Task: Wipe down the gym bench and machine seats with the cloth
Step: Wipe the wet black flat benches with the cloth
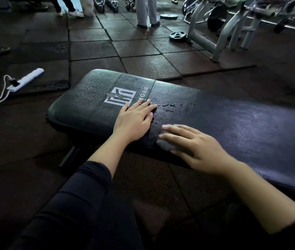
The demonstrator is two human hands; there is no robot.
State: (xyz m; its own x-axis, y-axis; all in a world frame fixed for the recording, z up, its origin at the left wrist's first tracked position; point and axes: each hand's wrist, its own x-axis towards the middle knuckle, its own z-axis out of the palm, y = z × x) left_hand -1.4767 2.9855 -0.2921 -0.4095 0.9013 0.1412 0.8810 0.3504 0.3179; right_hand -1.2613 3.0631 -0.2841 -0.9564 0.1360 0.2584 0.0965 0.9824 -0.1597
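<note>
- One gym bench (206,112) lies across the view, its black pad beaded with water drops at the left end around a single white logo (120,96).
- Two bare hands are on the pad, close together but not touching each other.
- The left hand (134,120) lies flat on the pad just below the logo, fingers straight and together, holding nothing.
- The right hand (193,147) is blurred; its fingers are spread and fairly straight over the near edge of the pad. Something grey shows under its fingertips — possibly the cloth, but I cannot tell.
- One white power strip (25,79) with its cord lies on the floor tiles (92,51) to the left.
- Two weight plates (177,35) lie flat on the floor beyond the bench, beside one grey machine frame (222,38).
- Two people's legs (145,11) stand at the far edge.
</note>
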